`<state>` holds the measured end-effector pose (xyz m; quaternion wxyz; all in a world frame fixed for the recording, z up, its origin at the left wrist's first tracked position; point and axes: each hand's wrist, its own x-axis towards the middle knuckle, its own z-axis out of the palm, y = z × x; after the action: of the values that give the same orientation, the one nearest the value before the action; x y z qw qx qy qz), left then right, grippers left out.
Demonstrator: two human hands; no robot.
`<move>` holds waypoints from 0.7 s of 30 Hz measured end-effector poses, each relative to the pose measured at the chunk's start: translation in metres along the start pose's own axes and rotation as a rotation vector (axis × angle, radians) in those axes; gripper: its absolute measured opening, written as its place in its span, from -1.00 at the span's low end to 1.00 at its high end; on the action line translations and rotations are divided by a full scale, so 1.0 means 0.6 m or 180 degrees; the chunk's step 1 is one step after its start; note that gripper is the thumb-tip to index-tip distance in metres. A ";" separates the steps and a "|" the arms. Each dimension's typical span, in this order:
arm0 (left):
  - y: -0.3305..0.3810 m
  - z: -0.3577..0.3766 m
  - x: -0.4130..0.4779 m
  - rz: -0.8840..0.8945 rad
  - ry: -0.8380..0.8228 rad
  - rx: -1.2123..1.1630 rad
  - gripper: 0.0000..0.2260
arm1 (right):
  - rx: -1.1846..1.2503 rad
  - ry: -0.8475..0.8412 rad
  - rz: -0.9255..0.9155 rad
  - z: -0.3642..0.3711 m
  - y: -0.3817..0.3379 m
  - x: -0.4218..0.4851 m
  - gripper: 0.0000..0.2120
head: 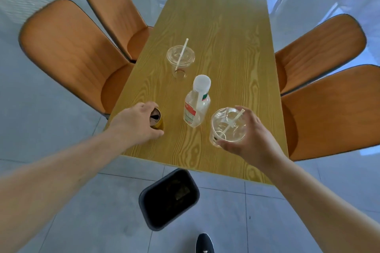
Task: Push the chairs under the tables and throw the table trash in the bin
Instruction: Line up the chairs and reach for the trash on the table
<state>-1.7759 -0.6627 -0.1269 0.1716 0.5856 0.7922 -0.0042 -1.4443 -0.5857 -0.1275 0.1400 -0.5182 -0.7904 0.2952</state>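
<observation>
A: Now, hands first. Count and state?

B: Two. The left hand [135, 124] is wrapped over a gold can [156, 120], fingers curled round its top, the can standing on the table [216, 26] near the near-left corner. One can only, its tab opening visible. The right hand [249, 132] is closed round a clear plastic cup [228, 126] with a lid and a straw, tilted toward the camera, near the table's near-right side; whether it touches the table I cannot tell.

A: Other trash, taking the table as reference?

B: One clear bottle [196, 102] with a white cap, upright, between the two hands and slightly farther in. One second lidded cup [180, 60] with a straw, upright, toward the table's middle, beyond the bottle. Cups total: two.

A: Chairs?

B: Four orange chairs. Two on the table's left side [70, 51] [117, 8], two on its right [320, 47] [337, 109], all with their seat fronts at or under the table edge.

A: Bin?

B: One dark bin [168, 198] on the tiled floor, just off the table's near end, something lying inside. One dark shoe [204, 243] nearer than the bin.
</observation>
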 end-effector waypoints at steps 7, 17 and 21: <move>-0.011 -0.032 -0.051 0.0105 0.0511 -0.0345 -0.40 | 0.0106 0.0151 -0.0121 -0.016 -0.035 -0.023 0.01; -0.014 -0.154 -0.237 0.0091 0.0680 -0.0609 -0.31 | 0.0230 0.0302 -0.0491 -0.072 -0.190 -0.085 0.03; -0.019 -0.175 -0.284 0.0165 0.0717 -0.0667 -0.34 | 0.0288 0.0348 -0.0569 -0.084 -0.236 -0.115 0.02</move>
<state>-1.7711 -0.8024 0.0169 0.1418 0.5816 0.7872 0.1486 -1.4926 -0.6727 0.0044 0.2319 -0.4540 -0.8106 0.2881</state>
